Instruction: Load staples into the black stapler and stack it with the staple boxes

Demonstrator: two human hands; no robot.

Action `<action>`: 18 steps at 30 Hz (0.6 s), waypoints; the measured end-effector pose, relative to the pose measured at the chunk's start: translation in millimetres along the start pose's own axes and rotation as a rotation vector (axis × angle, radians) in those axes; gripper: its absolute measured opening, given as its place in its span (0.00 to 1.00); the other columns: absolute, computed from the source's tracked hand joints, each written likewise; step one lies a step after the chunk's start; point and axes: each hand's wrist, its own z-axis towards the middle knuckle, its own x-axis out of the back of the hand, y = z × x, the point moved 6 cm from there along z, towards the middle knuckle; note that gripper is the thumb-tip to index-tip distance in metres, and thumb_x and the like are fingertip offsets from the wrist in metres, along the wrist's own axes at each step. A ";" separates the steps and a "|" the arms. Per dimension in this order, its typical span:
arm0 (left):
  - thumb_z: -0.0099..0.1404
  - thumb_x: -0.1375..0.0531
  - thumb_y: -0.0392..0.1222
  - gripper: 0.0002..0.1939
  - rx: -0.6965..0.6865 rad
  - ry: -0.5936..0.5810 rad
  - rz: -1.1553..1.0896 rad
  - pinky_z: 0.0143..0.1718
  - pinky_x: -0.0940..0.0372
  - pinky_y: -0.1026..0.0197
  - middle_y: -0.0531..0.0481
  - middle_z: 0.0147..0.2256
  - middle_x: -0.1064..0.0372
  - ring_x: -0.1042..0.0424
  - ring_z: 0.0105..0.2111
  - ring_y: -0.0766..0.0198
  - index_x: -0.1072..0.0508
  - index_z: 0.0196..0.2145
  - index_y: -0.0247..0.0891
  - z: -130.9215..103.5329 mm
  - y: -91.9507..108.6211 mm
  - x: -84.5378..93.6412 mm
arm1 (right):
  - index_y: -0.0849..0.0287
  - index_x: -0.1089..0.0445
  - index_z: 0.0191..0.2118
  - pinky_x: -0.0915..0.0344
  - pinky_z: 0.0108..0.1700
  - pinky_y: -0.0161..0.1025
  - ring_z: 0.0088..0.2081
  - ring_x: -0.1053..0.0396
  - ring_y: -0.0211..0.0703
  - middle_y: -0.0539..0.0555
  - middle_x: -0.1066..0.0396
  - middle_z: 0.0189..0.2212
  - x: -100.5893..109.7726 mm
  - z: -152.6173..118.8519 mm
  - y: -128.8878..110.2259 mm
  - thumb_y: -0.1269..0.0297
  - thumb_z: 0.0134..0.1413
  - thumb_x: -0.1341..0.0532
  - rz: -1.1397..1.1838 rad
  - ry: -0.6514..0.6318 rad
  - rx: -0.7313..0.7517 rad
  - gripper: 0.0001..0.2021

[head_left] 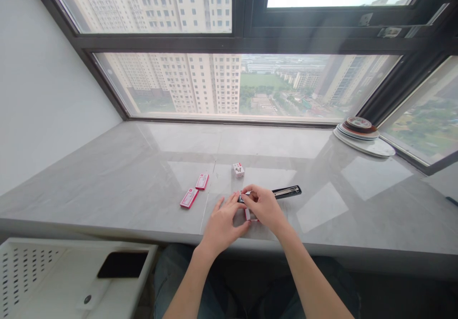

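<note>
A black stapler (287,192) lies opened on the grey stone sill, its metal channel showing to the right of my hands. My left hand (223,221) steadies the stapler's left end with its fingertips, the thumb spread toward me. Over that same end, my right hand (263,207) has thumb and fingers pinched together; anything between them is too small to make out. The right hand also covers the stapler's middle. Below the fingers, between my hands, sits a small red-and-white box (248,214), partly hidden.
Two flat pink-and-white boxes (189,198) (202,181) lie left of my hands. A small white box (238,169) stands beyond them. Stacked plates (361,135) sit by the window at right. Below the sill's front edge, a white perforated tray (53,281) holds a black phone (122,265).
</note>
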 end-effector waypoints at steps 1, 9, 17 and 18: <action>0.65 0.37 0.47 0.18 0.001 0.002 0.000 0.73 0.58 0.43 0.51 0.69 0.44 0.49 0.71 0.58 0.28 0.53 0.49 -0.2 -0.3 -0.2 | 0.55 0.25 0.39 0.43 0.30 0.34 0.24 0.39 0.38 0.46 0.35 0.19 1.7 -3.1 -2.9 0.55 0.63 0.42 -0.031 -0.012 0.019 0.12; 0.65 0.37 0.44 0.15 0.006 0.025 0.015 0.73 0.57 0.46 0.53 0.70 0.45 0.48 0.70 0.59 0.27 0.50 0.50 -1.1 1.0 0.6 | 0.54 0.25 0.32 0.53 0.28 0.36 0.25 0.38 0.37 0.47 0.30 0.22 6.3 -30.6 4.5 0.66 0.56 0.38 -0.362 -0.219 0.101 0.04; 0.63 0.34 0.47 0.14 0.010 0.072 0.002 0.69 0.48 0.48 0.52 0.68 0.42 0.45 0.68 0.55 0.27 0.46 0.48 -7.6 -0.2 14.5 | 0.53 0.26 0.39 0.48 0.29 0.37 0.24 0.37 0.41 0.48 0.32 0.21 40.1 -51.6 32.3 0.55 0.66 0.44 -0.268 -0.098 -0.024 0.12; 0.64 0.34 0.48 0.14 0.041 0.110 0.011 0.66 0.44 0.48 0.50 0.65 0.39 0.42 0.66 0.53 0.27 0.46 0.48 -9.1 -1.5 17.4 | 0.53 0.27 0.39 0.48 0.28 0.37 0.24 0.37 0.41 0.47 0.34 0.20 48.7 -55.1 41.0 0.52 0.67 0.45 -0.272 -0.045 -0.068 0.13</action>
